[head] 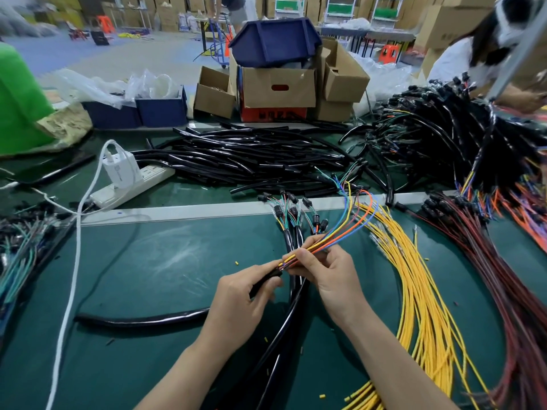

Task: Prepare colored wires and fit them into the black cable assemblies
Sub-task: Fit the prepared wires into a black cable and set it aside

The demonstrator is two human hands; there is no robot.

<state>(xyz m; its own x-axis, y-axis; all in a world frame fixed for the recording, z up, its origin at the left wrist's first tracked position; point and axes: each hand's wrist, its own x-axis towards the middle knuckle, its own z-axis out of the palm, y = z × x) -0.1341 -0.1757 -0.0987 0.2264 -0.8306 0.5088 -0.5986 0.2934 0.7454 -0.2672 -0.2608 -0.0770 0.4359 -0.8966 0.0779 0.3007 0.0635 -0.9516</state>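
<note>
the left hand [236, 303] curls round the end of a black sleeve [262, 284], thumb on top. just past its mouth the right hand [328, 276] pinches a bunch of coloured wires [340, 236] between thumb and fingertips. the wire tips meet the sleeve opening and the rest loops away beyond the grip. under both hands lie black cable assemblies [293, 241]. right of the grip, yellow wires [420, 291] fan over the green mat [148, 276].

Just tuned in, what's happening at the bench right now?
A person is feeding wires into tubing at a green bench. The left hand grips the end of a black sleeve, while the right hand pinches a bunch of coloured wires at its mouth. Loose yellow wires lie on the right.
</note>
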